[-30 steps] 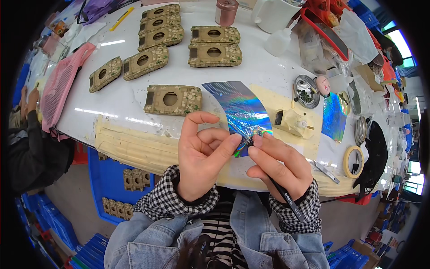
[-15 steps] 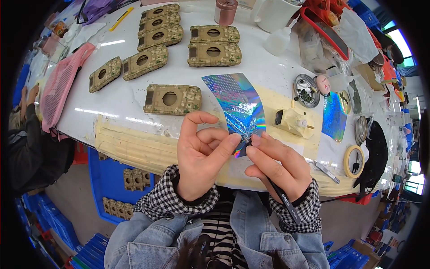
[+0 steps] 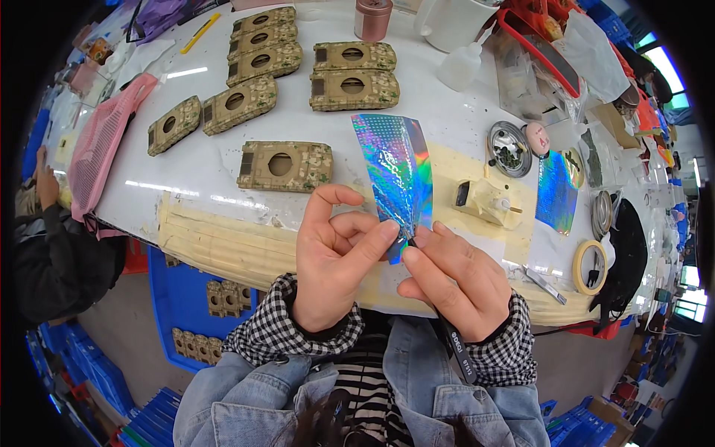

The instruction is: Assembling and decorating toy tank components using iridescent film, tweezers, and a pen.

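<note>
Between its thumb and fingers my left hand [image 3: 328,261] pinches the lower end of a shiny holographic sheet [image 3: 398,171], which stands up and curves away from me. My right hand [image 3: 462,279] is closed around black tweezers [image 3: 456,346]. The tweezers' tips meet the sheet's lower end beside my left thumb; what lies between them is too small to make out. Beyond my left hand rests a camouflage model tank hull [image 3: 285,165] with a round hole on top. A beige model turret [image 3: 488,201] sits right of the sheet.
More camouflage hulls [image 3: 354,89] stand farther back. On the right are a round metal dish [image 3: 509,149], a second holographic sheet [image 3: 557,197], a utility knife [image 3: 546,285] and a tape roll [image 3: 589,267]. A pink basket [image 3: 112,141] stands left, near another person's arm [image 3: 48,182].
The sheet has turned and become more upright, its top shifting right. My right hand has moved slightly left, with the tweezers tilting more steeply.
</note>
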Demonstrator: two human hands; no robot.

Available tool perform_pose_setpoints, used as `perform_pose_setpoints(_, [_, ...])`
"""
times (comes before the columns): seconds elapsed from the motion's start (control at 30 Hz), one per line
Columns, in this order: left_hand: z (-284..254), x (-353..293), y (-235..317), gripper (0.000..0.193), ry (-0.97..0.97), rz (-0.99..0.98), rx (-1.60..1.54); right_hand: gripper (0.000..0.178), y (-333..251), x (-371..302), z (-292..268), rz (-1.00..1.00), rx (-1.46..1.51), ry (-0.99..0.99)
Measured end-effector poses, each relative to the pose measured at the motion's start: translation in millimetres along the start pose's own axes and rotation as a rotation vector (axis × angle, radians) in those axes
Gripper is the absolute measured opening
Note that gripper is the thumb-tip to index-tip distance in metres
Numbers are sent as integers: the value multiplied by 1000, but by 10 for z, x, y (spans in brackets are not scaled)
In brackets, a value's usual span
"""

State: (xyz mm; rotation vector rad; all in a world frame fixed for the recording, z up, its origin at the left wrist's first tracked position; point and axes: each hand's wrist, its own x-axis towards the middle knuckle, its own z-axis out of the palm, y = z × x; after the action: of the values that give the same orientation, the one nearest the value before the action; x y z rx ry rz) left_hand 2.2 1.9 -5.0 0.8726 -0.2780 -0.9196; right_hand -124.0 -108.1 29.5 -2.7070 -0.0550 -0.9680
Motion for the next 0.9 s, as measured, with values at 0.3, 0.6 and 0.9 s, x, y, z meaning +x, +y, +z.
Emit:
perform_pose_setpoints(0.3, [-12, 1, 3, 39, -14, -8, -20, 31, 4, -4, 6, -15, 3, 0])
perform_pose_setpoints(0.6, [-14, -1, 2, 38, -28, 0, -19, 32, 0, 7, -12, -19, -2, -14])
perform_pose_setpoints(0.9, [-19, -1, 1, 39, -25, 3, -23, 33, 10, -1, -10, -22, 16, -13])
